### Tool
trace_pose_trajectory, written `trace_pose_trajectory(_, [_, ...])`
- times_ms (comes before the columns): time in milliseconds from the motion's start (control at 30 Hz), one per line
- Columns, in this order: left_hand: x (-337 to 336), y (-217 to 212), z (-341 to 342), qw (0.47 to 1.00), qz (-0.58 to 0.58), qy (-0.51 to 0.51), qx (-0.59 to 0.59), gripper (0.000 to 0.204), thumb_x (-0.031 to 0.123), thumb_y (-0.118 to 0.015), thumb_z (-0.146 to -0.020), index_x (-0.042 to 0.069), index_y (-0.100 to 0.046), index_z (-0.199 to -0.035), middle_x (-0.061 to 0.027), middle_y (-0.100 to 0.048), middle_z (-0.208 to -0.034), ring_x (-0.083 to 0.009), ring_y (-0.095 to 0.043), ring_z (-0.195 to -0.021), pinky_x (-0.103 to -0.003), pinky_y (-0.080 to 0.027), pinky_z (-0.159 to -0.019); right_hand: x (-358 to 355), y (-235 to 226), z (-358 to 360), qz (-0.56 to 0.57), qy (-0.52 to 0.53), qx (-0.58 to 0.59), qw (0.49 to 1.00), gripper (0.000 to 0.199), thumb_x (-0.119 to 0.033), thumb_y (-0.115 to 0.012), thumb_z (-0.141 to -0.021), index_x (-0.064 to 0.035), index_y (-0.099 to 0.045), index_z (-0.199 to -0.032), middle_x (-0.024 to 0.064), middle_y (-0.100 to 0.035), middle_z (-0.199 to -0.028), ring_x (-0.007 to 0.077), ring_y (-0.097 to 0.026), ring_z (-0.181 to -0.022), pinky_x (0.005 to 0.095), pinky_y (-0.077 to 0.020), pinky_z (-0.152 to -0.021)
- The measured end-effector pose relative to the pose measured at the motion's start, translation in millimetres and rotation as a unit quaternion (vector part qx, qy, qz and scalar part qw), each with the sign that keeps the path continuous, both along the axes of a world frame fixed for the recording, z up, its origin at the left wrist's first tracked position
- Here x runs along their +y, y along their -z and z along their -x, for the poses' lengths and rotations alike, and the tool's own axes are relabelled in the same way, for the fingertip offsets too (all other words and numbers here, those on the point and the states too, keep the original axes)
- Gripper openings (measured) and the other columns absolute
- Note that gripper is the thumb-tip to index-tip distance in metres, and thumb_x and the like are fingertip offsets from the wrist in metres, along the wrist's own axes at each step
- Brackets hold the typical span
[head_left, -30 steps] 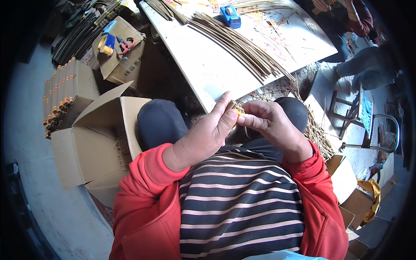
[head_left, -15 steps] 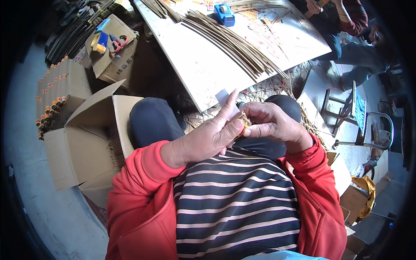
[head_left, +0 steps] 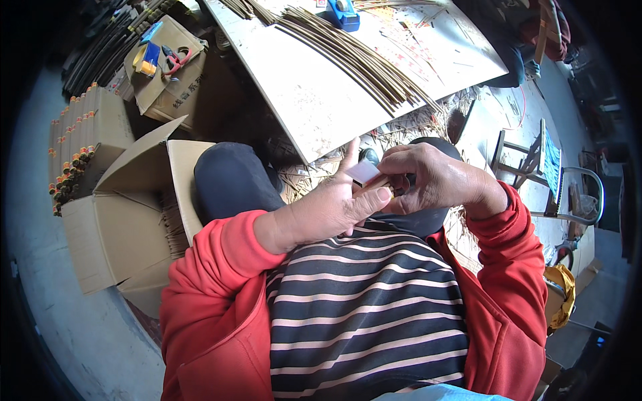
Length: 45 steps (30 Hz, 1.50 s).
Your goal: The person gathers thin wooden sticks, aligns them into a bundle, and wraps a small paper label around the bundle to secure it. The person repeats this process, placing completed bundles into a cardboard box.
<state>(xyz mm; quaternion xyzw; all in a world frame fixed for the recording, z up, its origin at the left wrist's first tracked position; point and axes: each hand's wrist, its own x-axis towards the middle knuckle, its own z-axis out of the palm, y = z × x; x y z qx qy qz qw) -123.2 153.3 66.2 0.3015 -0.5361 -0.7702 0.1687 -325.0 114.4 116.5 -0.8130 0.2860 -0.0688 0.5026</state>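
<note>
In front of my striped top, over my lap, my two hands meet around a small brown bundle (head_left: 374, 182), mostly covered by fingers, with a bit of yellow near it. My left hand (head_left: 321, 206) has its thumb laid across the bundle, while its index finger points up and away. A white slip of paper (head_left: 363, 171) sticks out between that index finger and the bundle. On the right side, my right hand (head_left: 441, 179) is closed, its thumb and fingertips pinching at the bundle's end.
Long brown sticks (head_left: 358, 57) and a blue tape dispenser (head_left: 344, 16) lie on the white table (head_left: 304, 100). An open carton (head_left: 120, 230) stands at my left; red-handled pliers (head_left: 177, 60) rest on another box (head_left: 180, 90). A stool (head_left: 550, 160) stands at right.
My right hand has turned, its knuckles now higher. The white slip has shifted from behind my left index finger to its right, between the hands. The view has shifted slightly.
</note>
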Motion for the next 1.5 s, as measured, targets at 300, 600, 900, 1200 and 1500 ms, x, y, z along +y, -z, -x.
trace_pose_trajectory(300, [4.6,4.2,4.9,0.999,-0.015,-0.050,-0.015,0.062,0.043,-0.052,-0.090,-0.006,-0.035,-0.124,-0.0043,-0.055,-0.077,-0.0056,-0.048,-0.057,-0.018,-0.041,-0.049,2.9,-8.5,-4.9,0.066,0.004,0.043,0.997,0.033,-0.016,-0.074,-0.070,-0.0009,-0.064,-0.098,0.0120,-0.061,-0.082,0.0254,-0.060,-0.075,0.0327,-0.0482,-0.067])
trace_pose_trajectory(600, [6.7,9.6,3.2,0.998,0.026,-0.054,-0.004,0.050,0.046,-0.049,-0.089,-0.001,-0.052,-0.105,0.0010,-0.051,-0.069,-0.0042,-0.044,-0.053,-0.018,-0.039,-0.049,12.7,-1.9,-3.6,0.190,0.014,0.031,0.981,0.028,-0.017,-0.068,-0.075,-0.0014,-0.062,-0.098,0.0125,-0.060,-0.080,0.0276,-0.058,-0.076,0.0343,-0.0473,-0.070])
trace_pose_trajectory(900, [5.8,5.6,0.3,0.997,-0.016,-0.077,0.008,0.044,0.039,-0.048,-0.093,-0.004,-0.055,-0.095,0.0008,-0.050,-0.065,-0.0045,-0.046,-0.052,-0.019,-0.039,-0.048,11.6,-1.1,-2.4,0.055,0.034,0.017,0.998,0.038,-0.020,-0.065,-0.083,0.0017,-0.055,-0.114,0.0151,-0.057,-0.098,0.0260,-0.058,-0.088,0.0345,-0.0488,-0.074])
trace_pose_trajectory(1200, [6.9,13.1,-0.7,0.995,-0.022,-0.090,0.033,0.047,0.043,-0.046,-0.093,-0.003,-0.056,-0.090,0.0016,-0.049,-0.063,-0.0033,-0.045,-0.050,-0.017,-0.038,-0.046,14.1,14.3,0.3,0.043,0.070,-0.074,0.994,0.034,-0.020,-0.063,-0.085,0.0023,-0.058,-0.109,0.0143,-0.059,-0.096,0.0238,-0.058,-0.087,0.0319,-0.0483,-0.075])
trace_pose_trajectory(1500, [5.9,13.0,-2.2,0.993,-0.044,-0.103,0.038,0.052,0.048,-0.047,-0.091,-0.003,-0.056,-0.094,0.0011,-0.050,-0.064,-0.0032,-0.045,-0.050,-0.016,-0.038,-0.046,19.4,22.9,-1.9,-0.030,0.129,-0.106,0.986,0.030,-0.021,-0.057,-0.089,0.0022,-0.058,-0.108,0.0121,-0.059,-0.097,0.0210,-0.058,-0.088,0.0299,-0.0468,-0.077])
